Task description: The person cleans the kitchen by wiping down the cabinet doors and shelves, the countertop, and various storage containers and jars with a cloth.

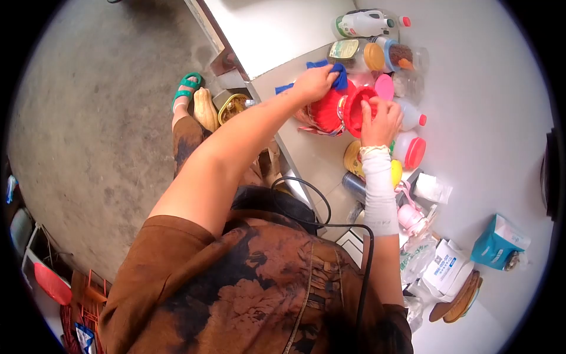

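A red ribbed container [328, 112] with a wide round mouth and a thin band round its neck lies tilted on the light counter, its mouth facing right. My left hand [316, 84] is closed on a blue cloth [338, 75], pressed against the container's upper side. Part of the cloth is hidden behind the hand and forearm. My right hand [382, 121] pinches the rim of the mouth, thumb toward the inside. A white sleeve [380, 192] covers my right forearm.
Bottles and jars line the wall, among them a white jug [365, 23], a gold-lidded jar [372, 57] and a red-lidded jar [414, 152]. A pink bottle [411, 217] and a teal bag [498, 243] are nearer. A black cable [326, 206] loops before me. A squash [204, 109] is on the floor.
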{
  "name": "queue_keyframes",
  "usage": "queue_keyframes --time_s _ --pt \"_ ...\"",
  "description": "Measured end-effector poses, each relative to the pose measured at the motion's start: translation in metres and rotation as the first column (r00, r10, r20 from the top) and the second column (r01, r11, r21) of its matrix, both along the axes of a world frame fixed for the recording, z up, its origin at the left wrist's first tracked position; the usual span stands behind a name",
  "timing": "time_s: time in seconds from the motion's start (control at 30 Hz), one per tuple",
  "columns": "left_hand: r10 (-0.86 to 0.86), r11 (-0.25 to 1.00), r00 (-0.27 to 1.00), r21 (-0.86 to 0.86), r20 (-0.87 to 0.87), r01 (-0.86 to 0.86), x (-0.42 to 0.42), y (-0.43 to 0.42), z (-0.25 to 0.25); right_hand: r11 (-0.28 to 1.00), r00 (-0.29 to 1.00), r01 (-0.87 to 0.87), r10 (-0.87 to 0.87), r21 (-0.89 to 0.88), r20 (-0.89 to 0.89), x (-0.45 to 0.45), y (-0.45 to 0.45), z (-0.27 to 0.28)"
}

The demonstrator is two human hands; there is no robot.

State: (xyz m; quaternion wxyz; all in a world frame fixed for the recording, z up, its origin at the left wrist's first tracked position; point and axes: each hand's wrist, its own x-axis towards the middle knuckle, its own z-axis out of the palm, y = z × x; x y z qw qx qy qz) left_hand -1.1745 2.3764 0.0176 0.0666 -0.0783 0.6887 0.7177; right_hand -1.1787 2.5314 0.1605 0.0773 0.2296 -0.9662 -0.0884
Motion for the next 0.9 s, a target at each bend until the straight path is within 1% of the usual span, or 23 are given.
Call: queue_keyframes --time_s 0.03,0.07,0.1,0.13,0.17,0.2,0.23,0.27,0.3,0.33,0.4,0.47,0.5,0.57,0.6,0.63,0.67,0.7,0.73,0.77,0.8,0.83,0.9 --pt "0.018 1.0 0.999 -0.021 0.03 -0.017 -0.003 -0.001 -0.003 1.0 1.0 -0.001 0.001 0.0 -0.001 -0.009 0.002 -0.014" --pt "0.038 0.998 0.998 -0.042 0.059 -0.036 -0.003 -0.002 -0.007 0.96 0.989 -0.132 0.11 -0.247 -0.101 -0.021 0.003 -0.032" --pt "0.043 0.998 0.997 -0.044 0.059 -0.04 0.0 0.005 -0.019 0.842 0.956 -0.274 0.189 -0.464 -0.223 -0.026 0.004 -0.044" --pt "0.055 0.996 0.998 -0.07 0.035 -0.052 0.01 0.015 -0.031 0.846 0.987 -0.157 0.155 -0.51 -0.048 -0.026 0.007 -0.057" --pt "0.062 0.993 0.998 -0.097 0.013 -0.061 0.021 0.03 -0.047 0.843 0.987 -0.154 0.153 -0.516 -0.045 -0.027 0.006 -0.057" --pt "0.286 0.949 0.94 -0.082 -0.184 -0.305 0.037 0.052 -0.058 0.877 0.99 -0.092 0.13 -0.472 0.049 -0.026 0.007 -0.053" --pt "0.298 0.944 0.946 -0.109 -0.13 -0.312 0.065 0.054 -0.027 0.909 0.985 -0.029 0.097 -0.416 0.144 -0.024 0.009 -0.05" --pt "0.369 0.91 0.911 -0.129 -0.187 -0.395 0.08 0.067 -0.018 0.901 0.981 -0.078 0.146 -0.427 0.129 -0.024 0.009 -0.048" --pt "0.435 0.867 0.865 -0.146 -0.249 -0.477 0.086 0.077 -0.011 0.902 0.981 -0.073 0.142 -0.425 0.132 -0.022 0.009 -0.047" --pt "0.432 0.868 0.867 -0.145 -0.25 -0.474 0.087 0.081 -0.008 0.906 0.982 -0.052 0.123 -0.421 0.143 -0.021 0.009 -0.046" --pt "0.496 0.826 0.841 -0.183 -0.217 -0.534 0.084 0.085 0.0 0.91 0.983 -0.033 0.104 -0.414 0.152 -0.022 0.011 -0.048" --pt "0.462 0.843 0.87 -0.219 -0.171 -0.491 0.07 0.083 0.004 0.911 0.993 0.06 -0.014 -0.407 0.115 -0.023 0.019 -0.054" --pt "0.425 0.858 0.896 -0.258 -0.127 -0.444 0.059 0.081 0.003 0.912 0.993 0.065 -0.019 -0.405 0.116 -0.024 0.02 -0.056" --pt "0.456 0.838 0.879 -0.266 -0.14 -0.477 0.028 0.071 0.007 0.872 0.976 0.219 -0.193 -0.438 0.104 -0.027 0.024 -0.059" --pt "0.313 0.92 0.949 -0.26 0.035 -0.294 0.011 0.059 0.014 0.872 0.975 0.223 -0.198 -0.436 0.102 -0.028 0.022 -0.06" --pt "0.147 0.97 0.968 -0.219 0.205 -0.101 -0.002 0.05 0.019 0.869 0.959 0.282 -0.265 -0.406 0.099 -0.028 0.018 -0.06" --pt "0.115 0.972 0.968 -0.229 0.225 -0.062 -0.01 0.048 0.02 0.863 0.94 0.338 -0.328 -0.375 0.093 -0.028 0.016 -0.059" --pt "0.115 0.972 0.968 -0.227 0.223 -0.063 -0.006 0.057 0.016 0.864 0.94 0.337 -0.328 -0.375 0.09 -0.028 0.018 -0.058" --pt "0.289 0.904 0.957 -0.327 -0.013 -0.277 0.006 0.07 0.01 0.867 0.943 0.331 -0.32 -0.372 0.094 -0.028 0.02 -0.059" --pt "0.417 0.789 0.87 -0.37 -0.263 -0.49 0.018 0.079 0.006 0.868 0.945 0.326 -0.312 -0.374 0.098 -0.028 0.02 -0.061" --pt "0.375 0.736 0.835 -0.418 -0.402 -0.532 0.032 0.082 0.006 0.863 0.938 0.344 -0.333 -0.37 0.095 -0.026 0.016 -0.059" --pt "0.371 0.737 0.838 -0.423 -0.4 -0.528 0.053 0.086 0.01 0.86 0.936 0.349 -0.336 -0.372 0.1 -0.025 0.016 -0.059" --pt "-0.002 0.685 0.867 -0.632 -0.498 -0.362 0.085 0.09 0.016 0.863 0.937 0.347 -0.333 -0.368 0.104 -0.026 0.016 -0.059"
